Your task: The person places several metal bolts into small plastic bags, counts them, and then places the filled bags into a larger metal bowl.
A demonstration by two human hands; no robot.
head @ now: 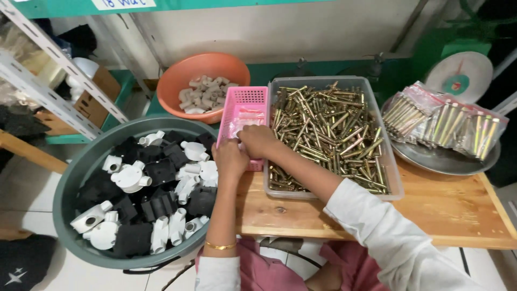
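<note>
Both hands meet at the near end of a pink slotted plastic basket (249, 99) that holds clear small plastic bags (243, 119). My left hand (229, 158) rests at the basket's near left corner, fingers curled on its edge. My right hand (259, 141) lies over the basket's near end, fingers bent down into the bags. Whether either hand pinches a bag is hidden by the fingers. Right of the basket stands a clear plastic tub (393, 178) full of brass-coloured anchor bolts (328, 134).
A grey-green round basin (72, 178) of white and black conduit fittings sits at the left. An orange bowl (183, 75) with small pale fittings is behind. A metal tray (431, 159) with bagged bolts (447, 121) is at the right on the wooden table (431, 210). Shelving stands far left.
</note>
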